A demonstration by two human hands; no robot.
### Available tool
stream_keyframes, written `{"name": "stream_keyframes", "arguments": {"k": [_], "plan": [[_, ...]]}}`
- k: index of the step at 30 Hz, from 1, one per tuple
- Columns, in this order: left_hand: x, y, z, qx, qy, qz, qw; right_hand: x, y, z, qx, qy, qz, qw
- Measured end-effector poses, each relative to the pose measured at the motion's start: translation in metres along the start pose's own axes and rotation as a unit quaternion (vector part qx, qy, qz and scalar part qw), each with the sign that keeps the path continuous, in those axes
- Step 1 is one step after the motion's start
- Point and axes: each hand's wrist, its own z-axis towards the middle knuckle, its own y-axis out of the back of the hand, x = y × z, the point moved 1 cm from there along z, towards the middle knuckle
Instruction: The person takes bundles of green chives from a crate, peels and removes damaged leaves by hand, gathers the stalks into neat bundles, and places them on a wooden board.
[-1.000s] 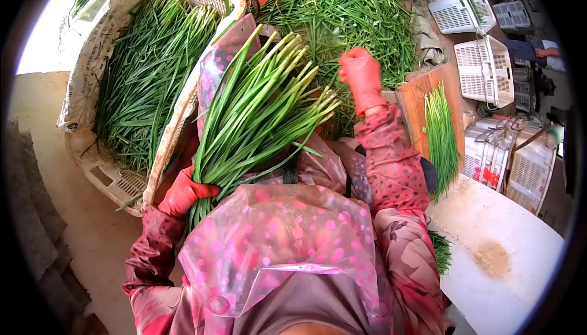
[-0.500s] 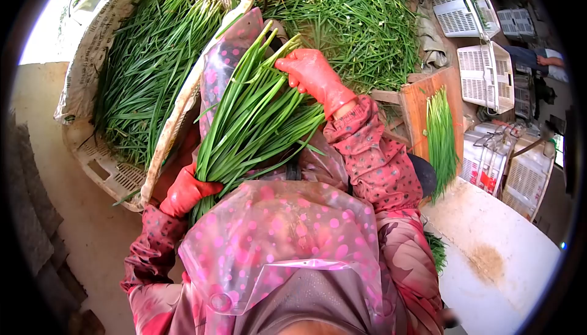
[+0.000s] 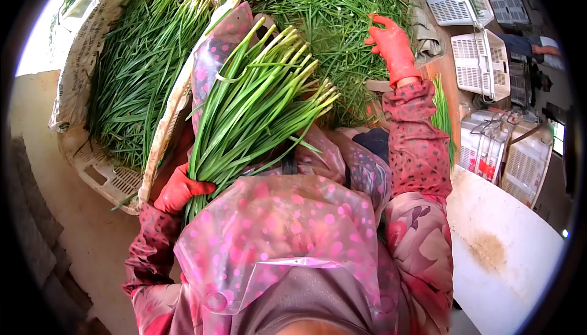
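My left hand (image 3: 182, 189), in a red glove, is wrapped round the leafy lower end of a large bunch of green stalks (image 3: 257, 103), whose pale ends fan out up and to the right over my lap. My right hand (image 3: 391, 44), gloved in red too, is raised to the right of the bunch with its fingers apart, above a loose heap of green stalks (image 3: 342, 5). Nothing shows in it. One leaf lies bent across the upper part of the bunch.
A white basket (image 3: 72, 84) full of green stalks stands at my left. At right are a wooden board (image 3: 451, 90) with a small bundle (image 3: 441, 112), a white surface (image 3: 520, 243) and several white crates (image 3: 480, 66). A person's arm (image 3: 544, 49) shows at the far right.
My right hand went to the pale ends of the bunch, then moved away to the right and opened over the loose heap. My left hand has kept its hold.
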Motion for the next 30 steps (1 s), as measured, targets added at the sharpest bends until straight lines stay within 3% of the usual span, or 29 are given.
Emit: {"name": "stream_keyframes", "arguments": {"k": [4, 8, 13, 16, 18, 19, 20, 22, 23, 24, 25, 28, 30], "plan": [[-0.002, -0.006, 0.001, -0.024, -0.01, -0.025, 0.999, 0.06, -0.035, -0.098, 0.267, -0.056, 0.095, 0.957], [-0.004, 0.0, -0.003, -0.039, 0.006, -0.003, 0.999, 0.039, -0.096, -0.11, 0.395, -0.036, 0.169, 0.902], [-0.008, 0.005, -0.018, -0.06, 0.017, 0.0, 0.998, 0.039, -0.092, -0.111, 0.34, -0.029, 0.154, 0.927], [-0.001, 0.008, -0.02, -0.062, 0.004, 0.009, 0.998, 0.014, -0.058, -0.068, 0.076, -0.003, 0.218, 0.973], [0.011, 0.015, -0.018, -0.057, 0.003, 0.013, 0.998, -0.018, -0.012, -0.022, -0.077, 0.009, 0.185, 0.98], [0.014, 0.016, -0.017, -0.048, 0.001, 0.017, 0.999, -0.029, 0.007, -0.005, -0.089, 0.014, 0.15, 0.984], [0.016, 0.016, -0.016, -0.038, -0.003, 0.021, 0.999, -0.022, 0.016, -0.007, -0.059, 0.0, 0.12, 0.991], [0.013, 0.012, -0.016, -0.037, -0.006, 0.021, 0.999, 0.037, 0.001, -0.055, 0.061, 0.065, 0.101, 0.991], [0.009, 0.01, -0.016, -0.035, 0.0, 0.022, 0.999, 0.057, -0.017, -0.079, 0.168, 0.075, 0.13, 0.974], [0.006, 0.009, -0.015, -0.034, 0.006, 0.024, 0.999, 0.061, -0.046, -0.099, 0.249, 0.128, 0.187, 0.942], [0.006, 0.01, -0.015, -0.035, 0.005, 0.025, 0.999, 0.073, -0.061, -0.119, 0.292, 0.204, 0.096, 0.93], [0.009, 0.014, -0.018, -0.031, 0.014, 0.032, 0.999, 0.063, -0.117, -0.13, 0.279, 0.229, 0.14, 0.922], [0.009, 0.014, -0.02, -0.051, 0.022, 0.015, 0.998, 0.059, -0.11, -0.111, 0.22, 0.134, 0.222, 0.94]]}}
